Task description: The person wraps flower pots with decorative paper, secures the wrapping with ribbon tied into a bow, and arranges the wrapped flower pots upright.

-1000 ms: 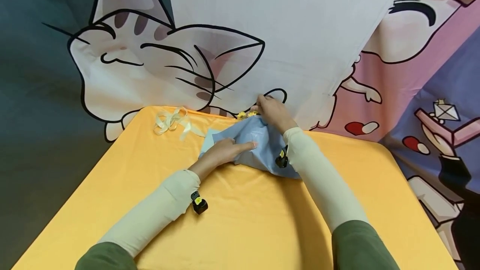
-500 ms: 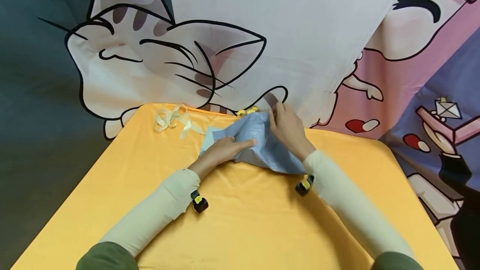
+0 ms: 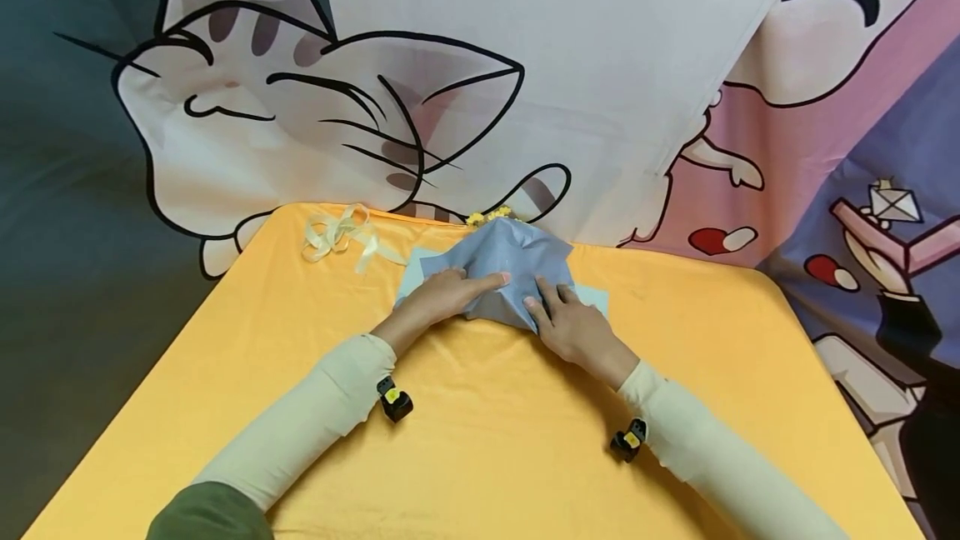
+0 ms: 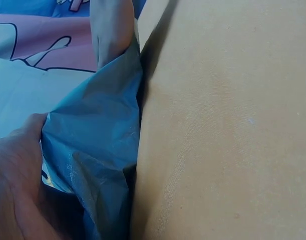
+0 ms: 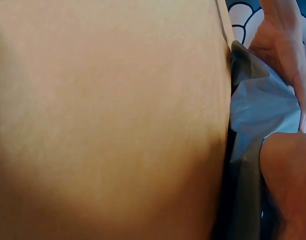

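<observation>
A sheet of blue-grey wrapping paper (image 3: 517,250) is folded over a bundle at the far side of the table. Small yellow flowers (image 3: 487,216) peek out beyond its top edge. Lighter blue paper (image 3: 411,276) sticks out on both sides underneath. My left hand (image 3: 437,297) holds the wrapped bundle from the left, its thumb lying across the front fold and its other fingers mostly hidden. On the right, my right hand (image 3: 577,330) rests with spread fingers on the paper's lower right part. In the left wrist view the creased paper (image 4: 100,125) slopes up beside the left hand.
A loose pale yellow ribbon (image 3: 339,233) lies tangled at the back left of the table. The yellow tablecloth (image 3: 480,432) covers the tabletop. A printed cloth backdrop (image 3: 600,65) with a cartoon cat hangs right behind the far edge.
My right hand has moved from the flowers at the top down to the right side, bringing the right flap of blue-grey paper inward. The lighter paper now shows there. My left hand stays put.
</observation>
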`<state>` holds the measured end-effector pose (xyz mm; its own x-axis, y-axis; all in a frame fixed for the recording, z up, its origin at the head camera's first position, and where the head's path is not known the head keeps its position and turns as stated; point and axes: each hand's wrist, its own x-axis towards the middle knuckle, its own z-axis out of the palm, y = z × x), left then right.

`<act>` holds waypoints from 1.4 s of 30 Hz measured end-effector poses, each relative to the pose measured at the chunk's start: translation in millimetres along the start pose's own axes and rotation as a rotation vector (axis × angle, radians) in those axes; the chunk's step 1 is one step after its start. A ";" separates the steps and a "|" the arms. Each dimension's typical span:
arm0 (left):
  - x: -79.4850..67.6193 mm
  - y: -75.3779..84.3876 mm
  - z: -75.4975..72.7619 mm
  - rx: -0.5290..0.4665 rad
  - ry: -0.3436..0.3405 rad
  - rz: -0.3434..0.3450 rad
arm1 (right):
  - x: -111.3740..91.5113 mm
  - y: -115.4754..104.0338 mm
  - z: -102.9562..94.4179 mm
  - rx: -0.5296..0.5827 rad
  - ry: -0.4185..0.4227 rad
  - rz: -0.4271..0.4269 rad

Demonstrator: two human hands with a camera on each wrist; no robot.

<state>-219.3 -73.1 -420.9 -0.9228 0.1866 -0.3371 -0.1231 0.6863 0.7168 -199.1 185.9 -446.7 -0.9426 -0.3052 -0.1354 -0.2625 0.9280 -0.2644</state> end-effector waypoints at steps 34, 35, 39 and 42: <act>-1.9 -0.5 -0.1 -0.002 -0.008 0.003 | 113.9 6.3 -54.0 0.267 0.225 0.002; -1.9 -0.7 0.2 0.000 -0.006 0.003 | 115.8 7.5 -53.8 0.260 0.215 0.007; -2.0 -0.2 0.6 0.003 -0.004 0.001 | 121.5 10.5 -52.6 0.232 0.185 0.015; -2.2 0.7 1.1 0.001 -0.005 -0.001 | 118.7 10.2 -51.2 0.232 0.203 0.011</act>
<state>-217.0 -72.2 -420.3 -0.9209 0.1892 -0.3407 -0.1235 0.6874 0.7157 -324.3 170.0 -416.6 -0.9732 -0.2252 0.0476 -0.2201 0.8501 -0.4783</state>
